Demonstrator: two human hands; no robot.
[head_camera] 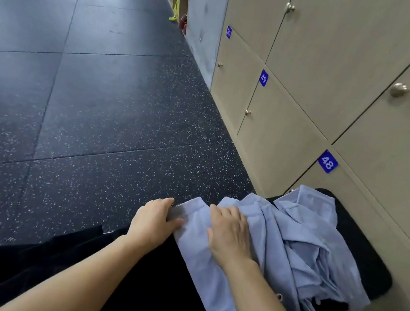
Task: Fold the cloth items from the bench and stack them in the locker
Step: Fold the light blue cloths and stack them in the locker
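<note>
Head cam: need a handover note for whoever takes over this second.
Left hand: pinches the left edge of the light blue shirt.
Right hand: flat on the shirt, pressing it down.
Shirt: mostly crumpled on the black bench, with one part spread flat under the hands.
Lockers: every door in view is closed.
Done: no finished fold visible, nothing stacked.
Left: fold the shirt, open a locker, stack it inside.

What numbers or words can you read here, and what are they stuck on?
"48": near blue tag on the lockers.
"49": middle blue tag, also on the lockers.
"50": far blue tag, also on the lockers.
No other text can be read.
</note>
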